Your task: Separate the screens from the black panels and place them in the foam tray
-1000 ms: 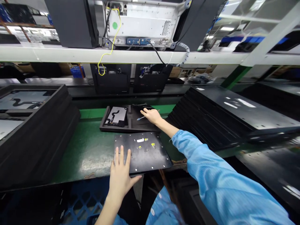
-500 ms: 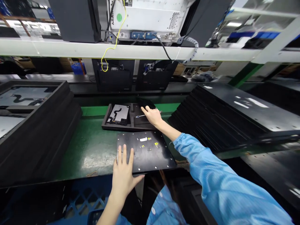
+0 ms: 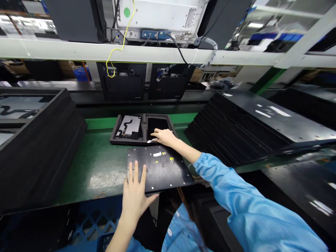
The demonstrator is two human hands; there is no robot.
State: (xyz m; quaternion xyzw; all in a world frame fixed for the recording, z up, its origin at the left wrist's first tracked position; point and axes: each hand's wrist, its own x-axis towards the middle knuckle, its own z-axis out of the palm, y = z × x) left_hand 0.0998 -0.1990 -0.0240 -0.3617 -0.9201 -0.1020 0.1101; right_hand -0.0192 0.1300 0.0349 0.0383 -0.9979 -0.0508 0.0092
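Green desk [image 3: 105, 157] runs across in front of the person, biggest thing nr me; white shelf beam [image 3: 78, 50] spans above it at the back, w/ a white equipt unit [image 3: 157, 14] sitting up there. On the person's R, a tall leaning stack of black panels [image 3: 236, 127]; on the L, a stack of dark foam trays [image 3: 34, 154], the top one holding grey sheets.

Mid-desk, nr the front edge, a black plate [image 3: 168, 175] lies flat, w/ a white label, a few yellow marks & light dots along its edges. Just behind it, a smaller 2-compartment foam tray [image 3: 126, 141]. L comp. has a grey sheet [image 3: 134, 125] w/ a black ribbon cable on it, lying a bit askew; R comp. has a dark flat panel [image 3: 159, 123], lying inside.

Hands: L hand [image 3: 134, 196] is spread, fingers apart, fingertips on the L part of the plate, thumb out over the near edge. R hand [image 3: 167, 137] is over the near R part of the tray, fingers closed on a thin stick [image 3: 153, 140], pale tip pointing L, by the tray's front rim. Can't tell if R fingers touch the dark panel.
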